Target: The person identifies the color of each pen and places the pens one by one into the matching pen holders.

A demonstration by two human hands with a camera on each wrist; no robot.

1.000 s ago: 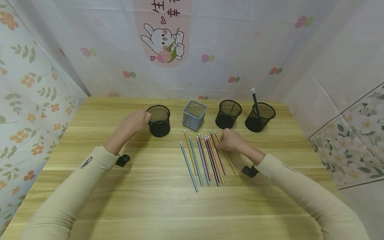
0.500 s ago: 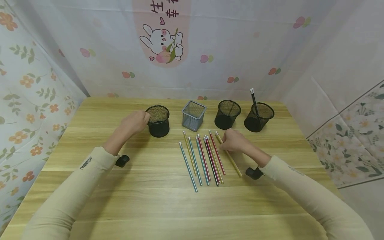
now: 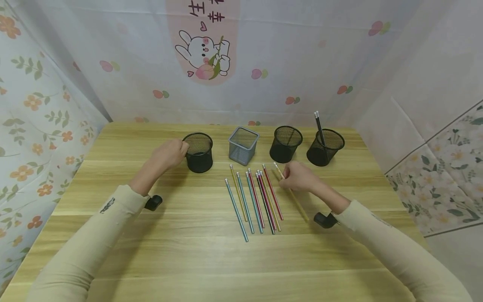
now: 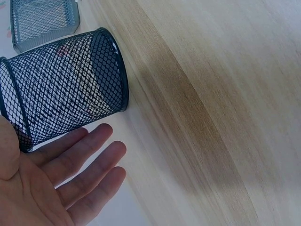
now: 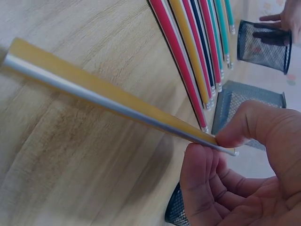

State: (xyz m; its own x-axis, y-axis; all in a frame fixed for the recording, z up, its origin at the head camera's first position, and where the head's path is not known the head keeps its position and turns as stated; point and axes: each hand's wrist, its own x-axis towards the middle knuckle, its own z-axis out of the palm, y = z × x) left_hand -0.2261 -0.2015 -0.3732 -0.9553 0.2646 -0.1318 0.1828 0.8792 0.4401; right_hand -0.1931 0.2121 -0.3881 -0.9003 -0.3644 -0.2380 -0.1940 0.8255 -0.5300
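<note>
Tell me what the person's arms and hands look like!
The left hand and right hand are bare. The cream sleeves are long, the left one with a small dark marking near its end. A little black device sits at each wrist.

Curtain (image 3: 302, 50) bore characters 生 (image 3: 196, 7) and 幸 (image 3: 216, 16); further character above 幸 was cut off. Left sleeve (image 3: 90, 235) carried dark mark (image 3: 107, 205), illegible.

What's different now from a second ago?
The right hand has moved to the person's right with the gold pencil, now held between thumb and fingertips, widening its gap from the other loose pencils. Its eraser end looks raised off the table. Unchanged: the left hand at the leftmost black cup, and the other cups.
</note>
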